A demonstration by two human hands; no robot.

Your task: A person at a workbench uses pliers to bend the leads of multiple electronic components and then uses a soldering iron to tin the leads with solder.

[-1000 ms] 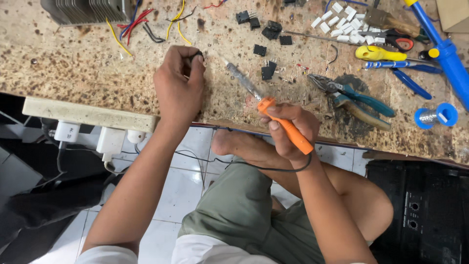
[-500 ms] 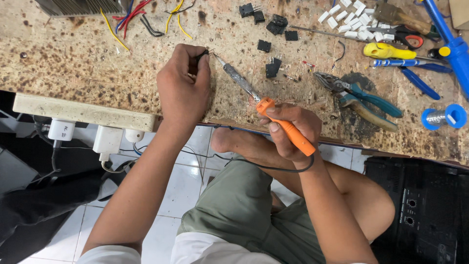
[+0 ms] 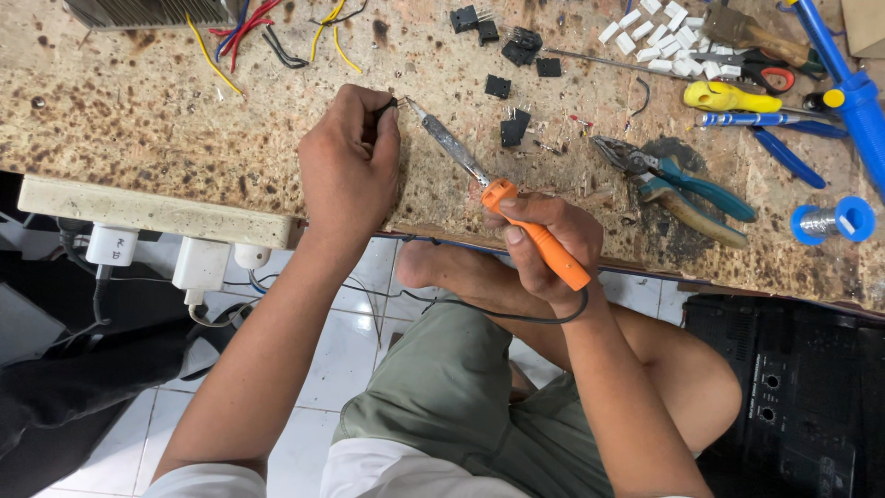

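A small black electronic component with thin metal legs (image 3: 391,104) is pinched between the fingertips of the left hand (image 3: 350,171), which rests knuckles-up on the speckled, scorched wooden workbench (image 3: 138,120). Most of the part is hidden by the fingers, so its exact shape cannot be told. The metal tip of an orange-handled soldering iron (image 3: 498,198) points at the component's legs and seems to touch them, though the contact spot is too small to be certain. The right hand (image 3: 544,244) is wrapped around the iron's orange grip at the bench edge, with the black cord looping beneath the wrist.

Just beyond the iron lie several loose black plastic connector blocks (image 3: 513,129). Farther right are teal-handled pliers (image 3: 678,184), a yellow-handled tool (image 3: 728,96), a blue-handled screwdriver (image 3: 770,120), a heap of small white plastic connectors (image 3: 659,37) and a blue spool of solder wire (image 3: 834,219). At the bench's far edge, red, yellow and black loose wires (image 3: 267,32) trail out. Along the near left edge sits a cream power strip (image 3: 152,212) with white plug adapters (image 3: 198,267) hanging from it.
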